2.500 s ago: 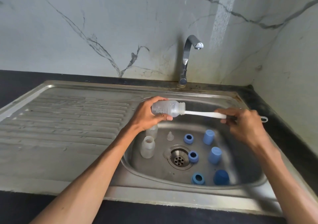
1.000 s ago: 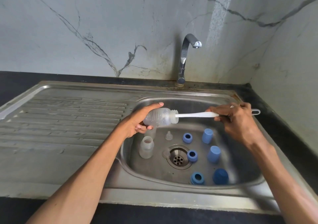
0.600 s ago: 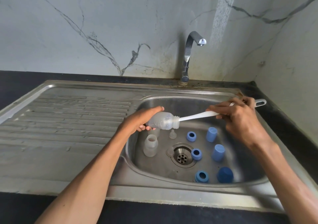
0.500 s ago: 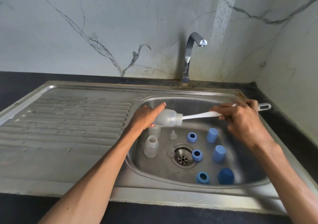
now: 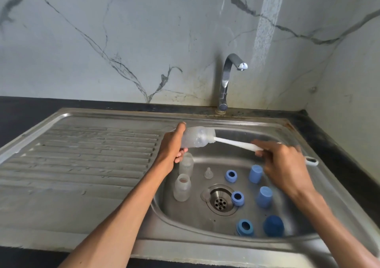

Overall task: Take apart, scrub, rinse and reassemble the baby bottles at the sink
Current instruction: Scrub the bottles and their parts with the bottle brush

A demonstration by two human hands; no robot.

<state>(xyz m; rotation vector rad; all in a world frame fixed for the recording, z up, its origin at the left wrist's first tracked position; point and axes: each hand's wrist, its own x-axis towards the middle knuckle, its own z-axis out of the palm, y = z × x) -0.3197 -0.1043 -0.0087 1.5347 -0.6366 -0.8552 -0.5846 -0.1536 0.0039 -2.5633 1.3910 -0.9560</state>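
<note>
The left hand (image 5: pixel 172 146) is gripping a clear baby bottle (image 5: pixel 198 137) by its base end, thumb lying along the top and fingers curling underneath; the bottle is lying on its side above the back-left part of the sink basin (image 5: pixel 273 133), its long axis running roughly left to right, its open mouth pointing right and tipping slightly down toward the right hand (image 5: pixel 284 164); the right hand is pinching the white handle of a bottle brush (image 5: pixel 236 143), fingers curling round it, and the brush is slanting from the bottle's mouth down to the right, its head sitting inside the bottle and its looped tail end (image 5: pixel 312 161) sticking out past the hand over the sink's right rim; the right hand is looking blurred. Down in the basin two more clear bottles (image 5: pixel 182 187) are standing upright near the left wall, one behind the other; a clear teat (image 5: pixel 208 173) is standing just right of them; three blue collar rings (image 5: pixel 237 198) and three blue caps (image 5: pixel 264 196) are sitting right of the drain (image 5: pixel 220 201), well apart from one another; the tap (image 5: pixel 226 82) is standing at the back, its spout curving right.
</note>
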